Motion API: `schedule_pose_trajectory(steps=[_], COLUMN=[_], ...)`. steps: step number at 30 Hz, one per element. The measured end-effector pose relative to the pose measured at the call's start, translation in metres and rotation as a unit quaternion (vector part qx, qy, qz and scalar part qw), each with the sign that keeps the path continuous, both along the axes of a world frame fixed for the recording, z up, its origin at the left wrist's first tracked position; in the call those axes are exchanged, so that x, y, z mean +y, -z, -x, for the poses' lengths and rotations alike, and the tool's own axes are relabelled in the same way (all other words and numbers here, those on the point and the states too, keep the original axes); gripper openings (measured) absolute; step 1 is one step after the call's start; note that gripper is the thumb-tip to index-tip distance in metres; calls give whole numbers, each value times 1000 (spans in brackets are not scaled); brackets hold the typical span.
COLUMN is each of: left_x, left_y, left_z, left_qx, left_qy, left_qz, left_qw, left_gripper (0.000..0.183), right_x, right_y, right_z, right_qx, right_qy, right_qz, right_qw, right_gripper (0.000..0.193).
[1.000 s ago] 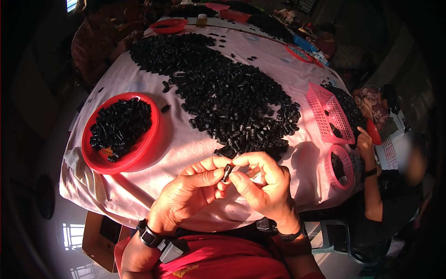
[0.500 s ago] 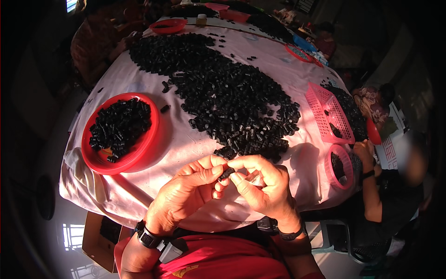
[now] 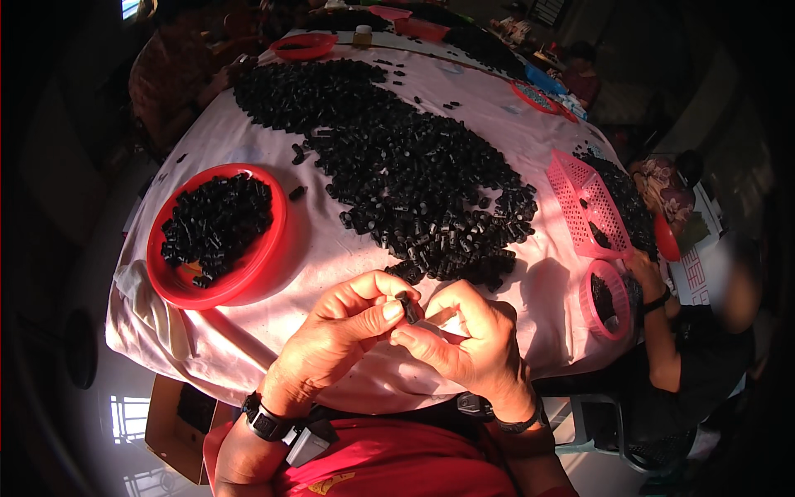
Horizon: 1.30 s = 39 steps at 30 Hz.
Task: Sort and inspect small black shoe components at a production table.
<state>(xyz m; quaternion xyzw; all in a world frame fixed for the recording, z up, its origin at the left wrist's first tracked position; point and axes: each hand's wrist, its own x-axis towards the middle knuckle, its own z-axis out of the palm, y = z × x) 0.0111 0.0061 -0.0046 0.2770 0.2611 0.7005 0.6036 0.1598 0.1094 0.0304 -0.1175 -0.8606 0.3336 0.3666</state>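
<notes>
Over the near edge of the cloth-covered table, my left hand [image 3: 335,331] pinches a small black cylindrical part [image 3: 407,307] between thumb and fingertips, tilted. Close beside it on the right, my right hand [image 3: 482,352] is closed, its thumb tip pointing toward the part. A thin pale sliver [image 3: 444,317] shows between that thumb and forefinger; what it is cannot be made out. Just beyond both hands spreads a large heap of similar black parts [image 3: 422,178].
At the left stands a red basin [image 3: 279,236] holding many black parts. Pink baskets [image 3: 571,186] line the right side, near a co-worker's hand [image 3: 646,273]. A cardboard box [image 3: 164,431] sits below the table's left edge. Another red basin [image 3: 290,54] lies far back.
My left hand has turned the black part more upright. The right hand's fingertips have drawn slightly down and away from it, with the forefinger more curled.
</notes>
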Motion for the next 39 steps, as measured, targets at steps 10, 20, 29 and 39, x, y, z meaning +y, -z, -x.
schedule_pose_trajectory(steps=[10,20,29,39], left_x=[-2,-3,-3,-2], left_y=[-3,0,1,1], left_z=[-1,2,0,3], left_qx=[59,73,72,77], left_qy=[16,27,18,27], left_qz=[12,16,23,18], left_qw=[998,997,997,997], left_gripper=[22,24,25,24], right_x=[1,3,3,4], right_y=[-2,2,2,2], right_z=[-1,-2,-2,-1], right_qx=[-71,-97,-96,-81], right_qy=[25,35,45,41], right_qz=[-73,-85,-113,-128], right_qw=[994,991,988,988], right_gripper=[47,46,46,45])
